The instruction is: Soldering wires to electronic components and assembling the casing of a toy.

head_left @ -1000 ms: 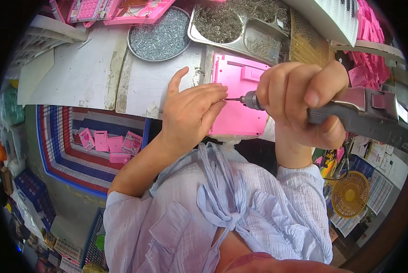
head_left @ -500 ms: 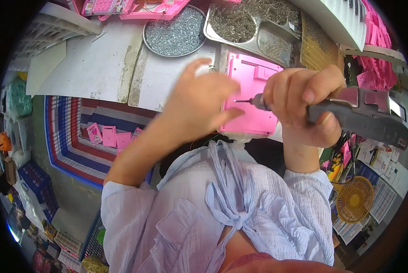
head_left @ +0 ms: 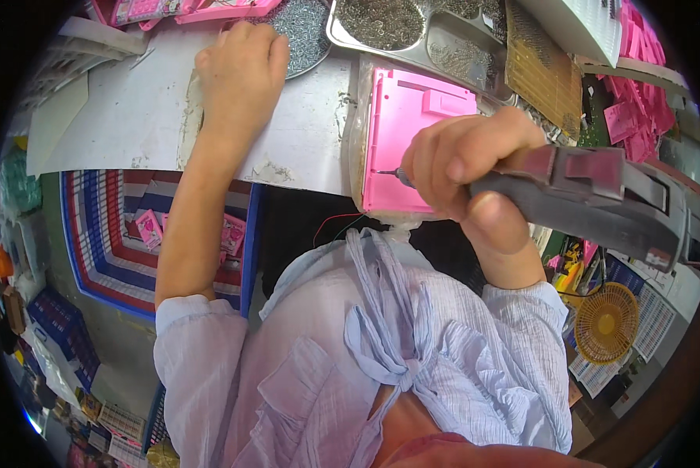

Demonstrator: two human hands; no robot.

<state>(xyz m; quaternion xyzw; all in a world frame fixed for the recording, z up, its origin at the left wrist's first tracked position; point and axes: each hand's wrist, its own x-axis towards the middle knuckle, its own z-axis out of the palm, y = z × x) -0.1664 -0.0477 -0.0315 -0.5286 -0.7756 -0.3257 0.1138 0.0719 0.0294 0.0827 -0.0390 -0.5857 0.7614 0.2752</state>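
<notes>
In my right hand [head_left: 475, 168] is a dark grey electric screwdriver [head_left: 592, 199], my fingers wrapped round its front end. Its thin bit points left, over the lower left part of a flat pink plastic panel [head_left: 401, 148]; whether the tip touches the panel I cannot tell. The panel lies on a plastic-wrapped pad at the table's front edge. Farther left, my left hand [head_left: 245, 66] is at the left rim of a round metal tray of small silver screws [head_left: 302, 35]. Its fingers are bent down and closed, with their tips hidden.
Behind the panel stands a metal compartment tray [head_left: 436, 48] holding small metal parts. Pink cases [head_left: 155, 9] lie at the far left. Below the table sits a striped basket [head_left: 112, 257] with pink pieces. Pink parts [head_left: 639, 101] hang at the far right, above a yellow fan [head_left: 607, 324].
My left hand has moved away from the panel, left and up to the screw tray. My right hand and the screwdriver have shifted slightly left in view, as has the panel.
</notes>
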